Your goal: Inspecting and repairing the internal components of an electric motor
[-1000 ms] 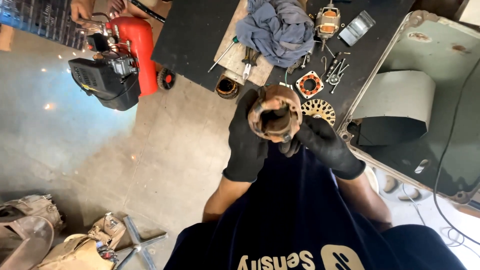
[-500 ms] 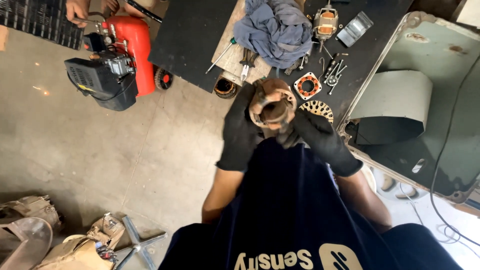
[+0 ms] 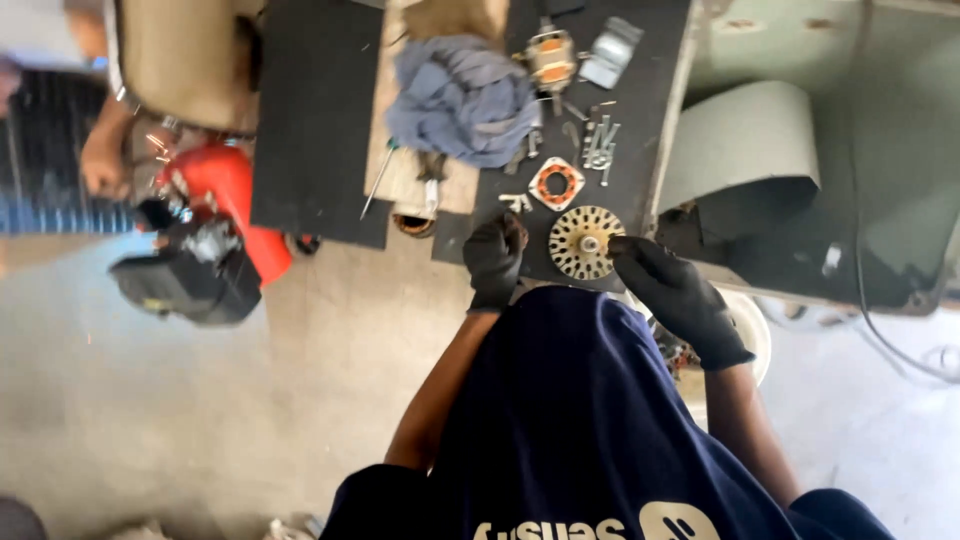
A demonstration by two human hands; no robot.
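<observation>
Both my hands wear black gloves. My left hand (image 3: 494,262) is curled at the near edge of the black table mat (image 3: 640,120), closed around a small rusty brown part (image 3: 516,234) that peeks out above the fingers. My right hand (image 3: 676,296) reaches in from the right, and its fingertips pinch the right rim of a pale round slotted disc (image 3: 580,242) lying flat on the mat. Just beyond the disc lies a square orange and white ring plate (image 3: 556,184). My dark blue shirt hides whatever is below my hands.
A blue-grey rag (image 3: 462,94), a small motor core (image 3: 550,58), a metal bracket (image 3: 610,48), loose bolts (image 3: 598,146) and a screwdriver (image 3: 378,182) lie farther back. A grey-green metal housing (image 3: 800,150) stands at right. At left another person's hand (image 3: 100,164) works on a red machine (image 3: 216,190).
Both hands held a round rusty part up close to my chest. They have now parted and dropped to the table; my right hand went to the slotted disc. The view has swung and moved closer.
</observation>
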